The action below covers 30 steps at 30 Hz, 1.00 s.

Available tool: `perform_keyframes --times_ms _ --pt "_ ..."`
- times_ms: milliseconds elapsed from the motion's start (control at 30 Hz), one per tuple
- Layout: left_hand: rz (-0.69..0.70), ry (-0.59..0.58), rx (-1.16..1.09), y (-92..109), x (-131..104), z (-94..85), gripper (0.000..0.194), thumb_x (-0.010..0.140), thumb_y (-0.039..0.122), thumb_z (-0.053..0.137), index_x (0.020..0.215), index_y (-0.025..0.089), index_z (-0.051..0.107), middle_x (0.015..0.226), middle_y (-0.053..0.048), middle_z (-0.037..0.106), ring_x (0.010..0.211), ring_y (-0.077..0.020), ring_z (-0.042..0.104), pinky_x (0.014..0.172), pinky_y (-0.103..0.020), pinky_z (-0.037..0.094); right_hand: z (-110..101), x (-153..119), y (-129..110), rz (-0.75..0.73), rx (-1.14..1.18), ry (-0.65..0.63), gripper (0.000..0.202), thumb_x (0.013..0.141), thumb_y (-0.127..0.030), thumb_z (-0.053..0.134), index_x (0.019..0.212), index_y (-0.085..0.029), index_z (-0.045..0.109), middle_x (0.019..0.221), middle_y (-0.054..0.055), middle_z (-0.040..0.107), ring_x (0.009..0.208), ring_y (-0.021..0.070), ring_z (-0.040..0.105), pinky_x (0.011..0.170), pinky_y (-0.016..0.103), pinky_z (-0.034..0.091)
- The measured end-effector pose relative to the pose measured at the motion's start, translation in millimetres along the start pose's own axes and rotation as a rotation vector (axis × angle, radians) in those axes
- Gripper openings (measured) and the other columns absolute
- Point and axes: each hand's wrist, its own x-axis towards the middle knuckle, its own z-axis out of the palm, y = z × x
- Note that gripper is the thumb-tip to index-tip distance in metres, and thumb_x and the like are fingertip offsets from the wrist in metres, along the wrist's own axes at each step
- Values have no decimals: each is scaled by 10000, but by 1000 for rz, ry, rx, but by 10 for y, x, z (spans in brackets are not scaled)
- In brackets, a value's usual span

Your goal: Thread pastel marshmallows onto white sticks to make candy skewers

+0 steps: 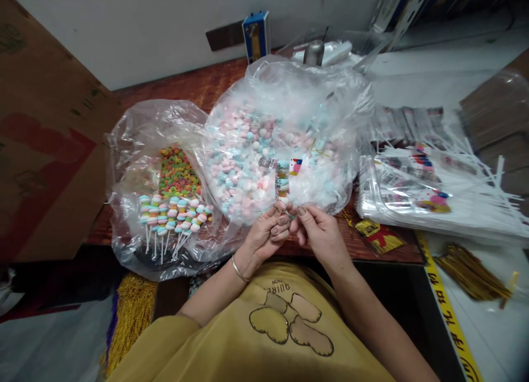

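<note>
fingers (280,219) at neck of candy packet (282,179)

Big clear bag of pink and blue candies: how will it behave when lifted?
The bag is probably floppy, as its thin film lies wrinkled and slumped. The loose candies would likely shift and make it sag if gripped at one side.

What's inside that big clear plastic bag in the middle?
Many small pink, pale blue and white sweets show through the big clear bag. Its cloudy, crumpled far part hides whatever is there, and a small printed wrapper in front covers a little more.
</note>
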Motion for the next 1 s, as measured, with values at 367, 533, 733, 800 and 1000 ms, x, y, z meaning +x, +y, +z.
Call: perform_keyframes --times_ms 367,533,733,800,1000 --pt "369 215 711 -62 -11 -57 381 863 452 698 1096 158 763 581 54 482 537 -61 391 524 -193 305 66 -103 9 -154 -261 71 230 919 -435 647 874 -210 672 803 34 728 694 176 654 664 289 525" --pt "423 206 790 -44 -40 -57 411 879 464 672 1130 150 757 591 52 476 562 -81 410 561 -212 350 121 -48 132 -131 -202 114 235 865 -424 705 885 -191 689 845 50 729 727 187 664 701 314 549" --pt "385 155 722 -21 -46 -43 420 880 478 672 1133 151 748 580 61 465 535 -70 443 529 -194 364 134 10 288 79 199 -17 334 806 -489 763 914 -186 675 732 17 682 616 142 615 445 213 479" --pt "378 146 691 -23 -45 -41 421 870 483 685 1113 145 748 571 63 466 519 -67 449 510 -189 369 145 20 329 84 276 -1 344 782 -468 792 950 -199 660 787 11 692 602 127 614 427 202 473" --pt "335 132 621 -44 -30 -54 415 866 498 687 1082 146 737 574 68 449 492 -69 442 482 -191 374 150 26 384 77 291 -1 309 825 -455 752 995 -209 674 728 -11 664 555 114 577 431 209 464"
